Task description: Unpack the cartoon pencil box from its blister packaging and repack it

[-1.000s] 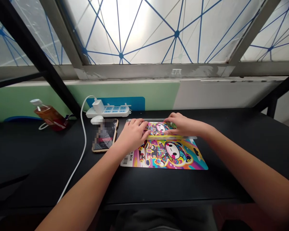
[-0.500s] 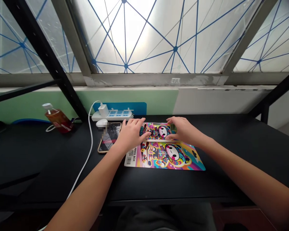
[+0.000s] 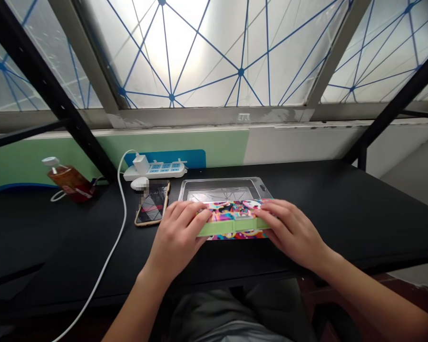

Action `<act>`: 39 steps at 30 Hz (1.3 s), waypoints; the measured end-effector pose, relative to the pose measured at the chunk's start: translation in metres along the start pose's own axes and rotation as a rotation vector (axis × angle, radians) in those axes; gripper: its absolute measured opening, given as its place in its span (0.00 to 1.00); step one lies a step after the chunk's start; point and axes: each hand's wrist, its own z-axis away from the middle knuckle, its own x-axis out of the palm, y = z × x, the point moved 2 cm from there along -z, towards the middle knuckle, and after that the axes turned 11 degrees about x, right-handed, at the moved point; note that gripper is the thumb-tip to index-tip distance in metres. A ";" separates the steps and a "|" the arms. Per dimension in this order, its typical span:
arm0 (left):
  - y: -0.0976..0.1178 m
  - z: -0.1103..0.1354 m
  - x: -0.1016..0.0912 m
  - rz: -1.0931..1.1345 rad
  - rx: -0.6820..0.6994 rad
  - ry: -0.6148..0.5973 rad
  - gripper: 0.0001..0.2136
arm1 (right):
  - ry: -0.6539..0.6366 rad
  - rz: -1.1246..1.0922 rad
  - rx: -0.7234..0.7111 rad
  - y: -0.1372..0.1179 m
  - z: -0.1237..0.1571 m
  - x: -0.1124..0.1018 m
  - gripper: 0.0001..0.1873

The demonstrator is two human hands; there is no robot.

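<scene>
A colourful pencil box (image 3: 235,214) with a cartoon print on top and a light green side (image 3: 217,228) is between my hands. My left hand (image 3: 178,230) is closed around its left end, fingers on the top. Around the right end my right hand (image 3: 296,230) is closed in the same way. A strip of a printed card (image 3: 242,235) shows below the green side. Just behind the box lies a clear plastic tray (image 3: 219,187), its front part hidden by the box and hands.
To the left lie a phone (image 3: 153,204) and a white rounded object (image 3: 140,183). Behind them is a power strip (image 3: 164,169) with a white charger (image 3: 141,164). Its white cable (image 3: 123,209) runs toward the front edge. A drink bottle (image 3: 69,180) stands farther left on the black desk (image 3: 335,204).
The pencil box has come toward me, out of the clear tray, which now shows behind it. Both hands moved nearer with it. The view has shifted a little to the right.
</scene>
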 end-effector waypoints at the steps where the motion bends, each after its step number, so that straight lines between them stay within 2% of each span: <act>1: 0.004 0.010 0.004 0.031 -0.040 -0.004 0.14 | -0.028 -0.009 -0.016 -0.002 0.009 0.002 0.40; 4: 0.006 0.034 0.016 0.146 -0.242 -0.092 0.19 | -0.123 -0.068 -0.033 -0.001 0.029 0.006 0.40; 6: 0.005 0.043 0.020 0.237 -0.374 -0.184 0.26 | -0.166 -0.134 0.015 0.004 0.036 0.007 0.39; 8: 0.004 0.045 0.020 0.315 -0.442 -0.270 0.36 | -0.207 -0.193 0.133 0.012 0.042 0.007 0.38; 10: 0.004 0.045 0.020 0.363 -0.461 -0.318 0.41 | -0.272 -0.240 0.285 0.021 0.047 0.008 0.38; 13: 0.004 0.044 0.020 0.398 -0.498 -0.315 0.40 | -0.376 -0.328 0.431 0.031 0.050 0.009 0.37; 16: 0.004 0.046 0.022 0.433 -0.581 -0.276 0.40 | -0.436 -0.419 0.469 0.039 0.040 0.007 0.35; 21: 0.004 0.048 0.023 0.480 -0.737 -0.275 0.46 | -0.554 -0.507 0.531 0.052 0.013 0.004 0.38; 24: 0.004 0.049 0.023 0.478 -0.752 -0.278 0.48 | -0.501 -0.575 0.696 0.058 0.009 0.009 0.28; 28: 0.007 0.048 0.022 0.469 -0.716 -0.328 0.53 | -0.353 -0.516 0.951 0.061 0.019 0.016 0.29; 32: 0.009 0.046 0.021 0.469 -0.698 -0.345 0.53 | -0.256 -0.482 1.010 0.057 0.025 0.017 0.25; 39: 0.009 0.045 0.021 0.468 -0.659 -0.354 0.53 | -0.122 -0.486 0.995 0.055 0.026 0.019 0.21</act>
